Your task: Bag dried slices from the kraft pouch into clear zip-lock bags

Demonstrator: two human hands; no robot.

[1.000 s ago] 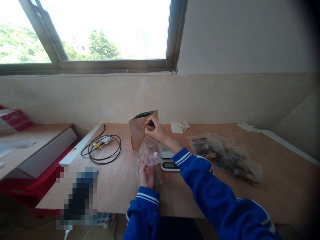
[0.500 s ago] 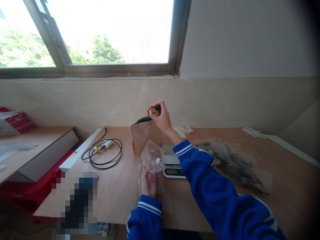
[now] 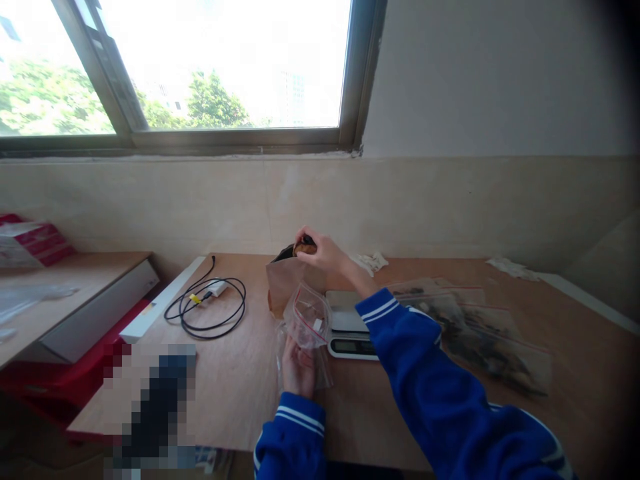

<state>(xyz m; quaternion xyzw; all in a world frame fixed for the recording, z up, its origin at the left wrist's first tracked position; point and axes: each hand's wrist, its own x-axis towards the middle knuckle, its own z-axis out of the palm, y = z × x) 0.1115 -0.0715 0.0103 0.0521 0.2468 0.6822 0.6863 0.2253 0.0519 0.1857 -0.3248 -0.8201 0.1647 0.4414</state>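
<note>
1. the right hand (image 3: 327, 259) is holding a brown, dark-edged piece (image 3: 305, 249) at the mouth of the paper bag (image 3: 290, 281). its grip is narrow, pinching the piece; a loosening fingertip could be letting it fall on the wrong side of the rim.
2. the paper bag is standing upright on the tabletop (image 3: 235, 393), and neither hand is visibly bracing it. a knock from the fingers or wrist could be tipping it or creasing its mouth.
3. the left hand (image 3: 299, 368) is holding the clear zip bag (image 3: 310, 325) just in front of the paper bag. its grip is curling around the plastic; how tightly, i cannot tell. thin film like this is probably sagging easily, so a shift of the fingers could be narrowing its mouth.
4. the right forearm is passing over the scale (image 3: 345, 348); a dipping sleeve could be pressing the plate and skewing a reading.
5. the filled bags (image 3: 500, 353) are lying on the right, near the sleeve; a sweeping elbow could be dragging them.
</note>
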